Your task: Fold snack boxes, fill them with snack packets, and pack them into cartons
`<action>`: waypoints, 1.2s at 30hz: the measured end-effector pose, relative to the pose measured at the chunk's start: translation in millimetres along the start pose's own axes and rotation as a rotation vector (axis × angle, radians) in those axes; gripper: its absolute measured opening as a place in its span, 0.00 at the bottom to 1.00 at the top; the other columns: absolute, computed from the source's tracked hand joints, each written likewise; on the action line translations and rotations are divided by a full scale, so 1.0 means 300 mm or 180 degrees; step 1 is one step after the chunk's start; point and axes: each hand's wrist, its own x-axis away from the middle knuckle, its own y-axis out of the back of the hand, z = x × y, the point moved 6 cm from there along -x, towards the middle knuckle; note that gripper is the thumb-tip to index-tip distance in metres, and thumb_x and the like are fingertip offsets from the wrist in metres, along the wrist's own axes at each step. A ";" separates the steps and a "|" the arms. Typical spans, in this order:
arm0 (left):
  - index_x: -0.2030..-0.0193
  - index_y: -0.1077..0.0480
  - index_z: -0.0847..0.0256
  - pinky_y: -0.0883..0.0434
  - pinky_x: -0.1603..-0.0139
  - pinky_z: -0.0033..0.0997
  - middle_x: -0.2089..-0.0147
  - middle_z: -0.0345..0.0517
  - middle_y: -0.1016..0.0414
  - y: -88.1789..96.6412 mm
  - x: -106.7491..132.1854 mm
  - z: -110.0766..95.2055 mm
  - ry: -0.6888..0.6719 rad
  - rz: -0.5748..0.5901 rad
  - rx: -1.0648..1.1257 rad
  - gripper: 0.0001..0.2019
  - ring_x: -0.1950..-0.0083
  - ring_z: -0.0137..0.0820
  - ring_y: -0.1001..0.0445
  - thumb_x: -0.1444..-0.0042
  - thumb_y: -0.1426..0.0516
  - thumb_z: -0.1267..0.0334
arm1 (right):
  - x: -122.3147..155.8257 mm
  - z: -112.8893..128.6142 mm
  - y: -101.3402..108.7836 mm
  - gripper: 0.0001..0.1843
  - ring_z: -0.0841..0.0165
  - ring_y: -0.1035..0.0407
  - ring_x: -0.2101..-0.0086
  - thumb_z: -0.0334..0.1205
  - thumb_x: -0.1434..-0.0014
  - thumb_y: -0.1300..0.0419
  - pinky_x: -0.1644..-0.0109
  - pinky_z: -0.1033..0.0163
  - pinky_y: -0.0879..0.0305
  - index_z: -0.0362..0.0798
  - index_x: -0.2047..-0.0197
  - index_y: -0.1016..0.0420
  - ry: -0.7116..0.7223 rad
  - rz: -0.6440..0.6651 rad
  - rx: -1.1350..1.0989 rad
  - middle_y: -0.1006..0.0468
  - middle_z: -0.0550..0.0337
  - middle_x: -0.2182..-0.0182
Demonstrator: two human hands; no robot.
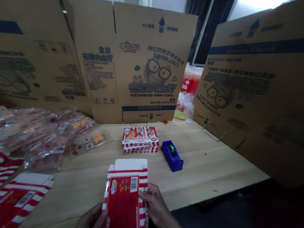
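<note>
A red box with red-and-white striped sides (125,206) is held upright in front of me, its white end flap standing up at the far end. My left hand (92,220) grips its lower left edge, thumb on the face. On the right edge, my right hand (155,202) has its thumb on the front and its fingers behind the side. The box's near end runs out of the picture. Beyond it, a small stack of finished-looking striped boxes (140,140) lies on the table, with a blue tape dispenser (172,156) to the right.
Flat striped cartons (18,201) lie at the near left. Behind them are piled clear plastic packets (45,134) with orange pieces. Large cardboard boxes (146,65) wall the back, and another cardboard box (243,84) stands at the right. The wooden table (201,182) has its edge at the right.
</note>
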 end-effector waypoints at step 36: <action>0.81 0.35 0.63 0.47 0.78 0.22 0.83 0.33 0.37 0.102 -0.113 0.130 -0.0374 -0.0720 0.0735 0.12 0.81 0.21 0.43 0.64 0.36 0.63 | -0.059 -0.049 0.091 0.33 0.62 0.28 0.70 0.58 0.55 0.30 0.63 0.58 0.31 0.51 0.49 0.26 0.0096 0.0135 0.1749 0.23 0.59 0.71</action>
